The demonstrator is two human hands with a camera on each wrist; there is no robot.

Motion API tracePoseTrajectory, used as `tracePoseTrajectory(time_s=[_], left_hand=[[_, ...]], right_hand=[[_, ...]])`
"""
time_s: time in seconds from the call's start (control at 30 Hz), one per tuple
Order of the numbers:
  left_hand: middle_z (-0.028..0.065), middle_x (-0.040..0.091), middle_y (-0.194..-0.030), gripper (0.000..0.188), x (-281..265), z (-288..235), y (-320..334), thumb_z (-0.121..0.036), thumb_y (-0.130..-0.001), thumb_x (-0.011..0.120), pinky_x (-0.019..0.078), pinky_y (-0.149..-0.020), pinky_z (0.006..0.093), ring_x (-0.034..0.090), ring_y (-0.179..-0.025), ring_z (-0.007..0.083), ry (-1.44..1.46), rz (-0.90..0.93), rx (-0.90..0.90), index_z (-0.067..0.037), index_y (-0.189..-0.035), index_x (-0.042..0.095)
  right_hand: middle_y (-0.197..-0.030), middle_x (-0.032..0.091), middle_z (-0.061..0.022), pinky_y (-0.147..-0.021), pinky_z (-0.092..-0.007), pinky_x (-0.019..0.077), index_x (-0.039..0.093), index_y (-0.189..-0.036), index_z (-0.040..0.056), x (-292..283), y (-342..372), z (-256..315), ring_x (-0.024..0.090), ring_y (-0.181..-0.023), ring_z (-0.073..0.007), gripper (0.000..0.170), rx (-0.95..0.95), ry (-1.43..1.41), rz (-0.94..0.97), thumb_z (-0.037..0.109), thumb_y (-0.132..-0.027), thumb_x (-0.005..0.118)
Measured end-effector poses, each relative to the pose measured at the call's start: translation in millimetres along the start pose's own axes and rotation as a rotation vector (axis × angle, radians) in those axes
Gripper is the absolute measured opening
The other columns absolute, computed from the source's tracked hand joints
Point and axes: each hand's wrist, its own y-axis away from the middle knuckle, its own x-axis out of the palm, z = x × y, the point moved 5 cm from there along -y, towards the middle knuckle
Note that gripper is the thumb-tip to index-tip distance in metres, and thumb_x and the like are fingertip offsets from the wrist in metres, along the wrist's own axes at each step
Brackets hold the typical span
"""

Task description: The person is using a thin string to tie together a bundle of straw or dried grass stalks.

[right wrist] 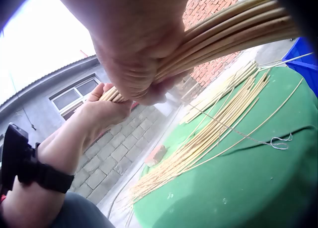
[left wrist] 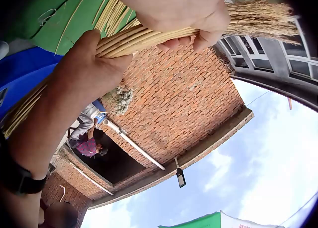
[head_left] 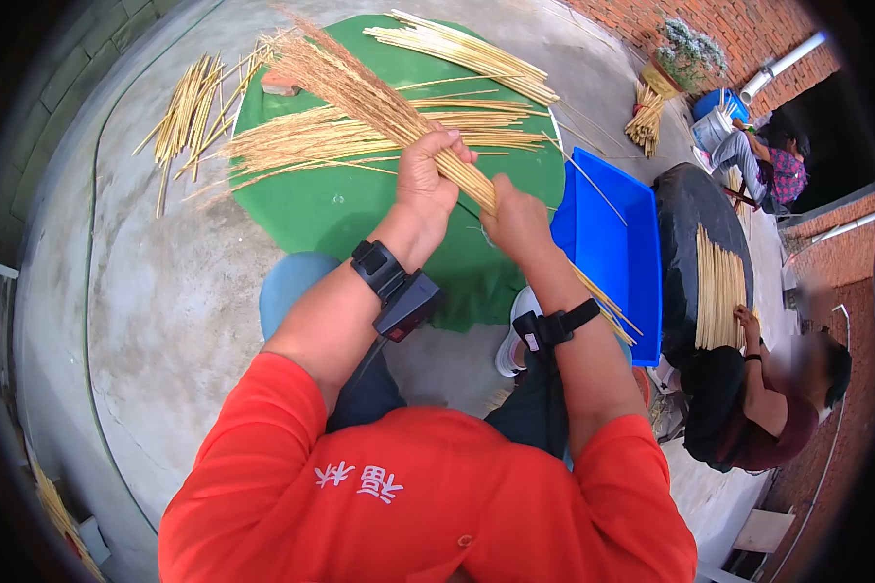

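A bundle of broomcorn stalks (head_left: 369, 97) is raised over the green-covered round table (head_left: 331, 212), its bushy tan heads pointing up and left in the head view. My left hand (head_left: 426, 177) grips it around the stalks below the heads. Closer to the butt ends, my right hand (head_left: 517, 222) wraps the same bundle; in the right wrist view bare stalks (right wrist: 233, 37) extend past that hand. Beneath, more broomcorn stalks (head_left: 360, 136) lie spread over the cloth. A thin cord (right wrist: 279, 144) with a looped end shows above the green cloth in the right wrist view.
Pale stalks (head_left: 467, 56) lie at the table's far edge, others (head_left: 190, 102) on the concrete floor to the left. A blue bin (head_left: 617, 233) stands at right. Beyond it, one person (head_left: 773, 408) touches stalks on a dark round table (head_left: 679, 223); another person (head_left: 783, 170) sits farther back.
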Motion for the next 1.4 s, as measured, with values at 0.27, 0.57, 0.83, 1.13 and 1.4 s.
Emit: tracePoseTrajectory(time_s=[0.27, 0.57, 0.83, 1.13, 1.4], left_hand=[[0.0151, 0.061, -0.09, 0.037, 42.9, -1.3, 10.4, -0.018, -0.077, 0.069, 0.0448, -0.088, 0.0436, 0.06, -0.09, 0.0286, -0.052, 0.28, -0.002, -0.005, -0.107, 0.052], [0.0033, 0.047, -0.059, 0.024, 19.4, -16.6, 0.0, -0.023, -0.082, 0.065, 0.0447, -0.068, 0.0356, 0.046, -0.059, 0.0174, -0.015, -0.096, 0.041, -0.009, -0.074, 0.048], [0.0046, 0.05, -0.06, 0.022, 0.9, -32.0, -9.3, -0.019, -0.08, 0.068, 0.0458, -0.057, 0.0329, 0.049, -0.055, 0.0179, 0.019, -0.269, 0.142, -0.007, -0.082, 0.05], [0.0072, 0.05, -0.062, 0.032, -10.1, -75.2, -21.7, -0.03, -0.078, 0.07, 0.047, -0.065, 0.0379, 0.05, -0.059, 0.0208, 0.188, -0.24, 0.169, -0.007, -0.075, 0.047], [0.0239, 0.046, -0.121, 0.078, 18.3, -33.4, -22.4, -0.04, -0.076, 0.067, 0.0359, -0.098, 0.0504, 0.042, -0.119, 0.0331, -0.048, 0.021, -0.006, 0.002, -0.13, 0.03]], right_hand=[[-0.068, 0.06, -0.0189, -0.058, -0.0478, 0.0466, 0.046, -0.086, 0.0034, -26.2, -1.5, -22.2, 0.06, -0.065, -0.0378, 0.026, 0.053, -0.221, -0.042, 0.016, -0.07, 0.061], [-0.068, 0.06, -0.0154, -0.058, -0.045, 0.0481, 0.044, -0.084, 0.0043, -15.5, -2.2, -6.7, 0.06, -0.066, -0.0354, 0.025, -0.088, 0.022, -0.093, 0.014, -0.07, 0.062], [-0.111, 0.051, -0.0205, -0.086, -0.0428, 0.0432, 0.04, -0.125, 0.0073, -53.2, 9.6, -26.7, 0.05, -0.106, -0.0366, 0.084, -0.062, -0.283, 0.048, 0.021, -0.053, 0.081], [-0.112, 0.054, -0.0134, -0.092, -0.0375, 0.0402, 0.044, -0.126, 0.0115, -94.0, 75.8, -156.7, 0.049, -0.11, -0.0316, 0.086, 0.179, -0.023, 0.302, 0.018, -0.05, 0.082], [-0.082, 0.061, -0.0111, -0.068, -0.0343, 0.0452, 0.056, -0.092, 0.0067, -134.7, 148.5, -202.5, 0.059, -0.075, -0.0229, 0.033, 0.47, -0.24, 0.172, 0.026, -0.07, 0.072]])
